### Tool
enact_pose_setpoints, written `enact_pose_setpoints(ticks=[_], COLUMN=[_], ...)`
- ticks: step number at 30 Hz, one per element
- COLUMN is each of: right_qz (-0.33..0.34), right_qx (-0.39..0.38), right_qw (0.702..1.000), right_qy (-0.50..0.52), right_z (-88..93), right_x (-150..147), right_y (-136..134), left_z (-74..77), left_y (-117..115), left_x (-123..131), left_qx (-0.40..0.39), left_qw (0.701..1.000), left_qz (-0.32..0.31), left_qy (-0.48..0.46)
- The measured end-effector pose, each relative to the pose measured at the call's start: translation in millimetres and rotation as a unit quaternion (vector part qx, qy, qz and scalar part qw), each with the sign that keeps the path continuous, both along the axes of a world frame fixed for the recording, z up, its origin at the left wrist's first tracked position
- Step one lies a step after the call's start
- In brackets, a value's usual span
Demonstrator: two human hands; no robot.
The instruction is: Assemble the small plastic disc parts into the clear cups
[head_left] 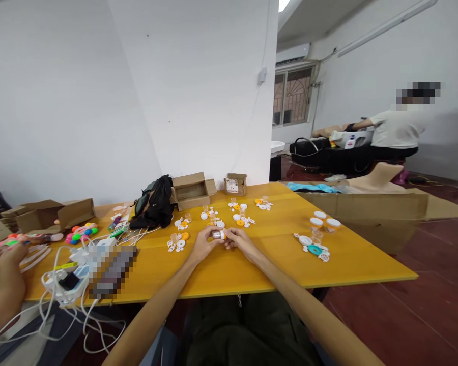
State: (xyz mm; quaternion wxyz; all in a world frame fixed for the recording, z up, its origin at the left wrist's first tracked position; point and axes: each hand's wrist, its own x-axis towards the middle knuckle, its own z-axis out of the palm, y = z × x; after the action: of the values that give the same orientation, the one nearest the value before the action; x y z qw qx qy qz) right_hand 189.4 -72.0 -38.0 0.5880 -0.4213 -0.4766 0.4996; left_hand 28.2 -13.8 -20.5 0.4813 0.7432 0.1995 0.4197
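Note:
My left hand (204, 245) and my right hand (242, 241) meet over the yellow table, both closed round one small clear plastic jar (217, 235). It lies on its side, with white pieces visible inside and a white and orange end towards my right hand. My fingers hide part of it. Just beyond my hands lie a white round lid (220, 224) and small groups of loose plastic parts. One group has an orange ring (185, 236) and a white ring (180, 243). Another, to the right, has a teal ring (315, 249) beside a clear cup (317, 236).
Several white-lidded jars (333, 224) stand at the right. An open cardboard box (192, 195), a small box (235, 185) and a black backpack (154, 203) line the wall. A power strip (74, 277) with cables lies left, near another person's arm (7, 284). Another person (397, 129) sits far right.

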Motion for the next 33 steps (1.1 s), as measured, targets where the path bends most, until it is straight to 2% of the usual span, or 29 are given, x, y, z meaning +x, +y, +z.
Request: enact_pose_setpoints(ticks=[7,15,21,25,33], right_qz=[-0.017,-0.029,-0.012,-0.013,-0.029], right_qx=[0.08,0.122,0.069,0.076,0.12], right_qw=[0.997,0.991,0.997,0.996,0.99], right_qy=[-0.006,-0.043,-0.028,-0.033,-0.064], right_z=[-1.3,-0.5,3.1,3.6,0.3], right_x=[0.2,0.9,-3.3,-4.9,-4.3], right_y=[1.3,-0.4,-4.9,-4.3,-3.8], left_z=[0.1,1.7,4.9,7.6,7.8], left_y=[0.2,-0.5,-8.7,-15.6,-18.7], left_x=[-3.4,-4.8,-4.7,-4.9,-0.3], left_qx=[0.006,-0.015,0.084,0.14,0.089], left_qw=[0.999,0.999,0.995,0.985,0.991], left_qz=[0.042,0.016,0.046,0.071,0.075], left_qy=[0.021,0.026,0.036,0.071,0.071])
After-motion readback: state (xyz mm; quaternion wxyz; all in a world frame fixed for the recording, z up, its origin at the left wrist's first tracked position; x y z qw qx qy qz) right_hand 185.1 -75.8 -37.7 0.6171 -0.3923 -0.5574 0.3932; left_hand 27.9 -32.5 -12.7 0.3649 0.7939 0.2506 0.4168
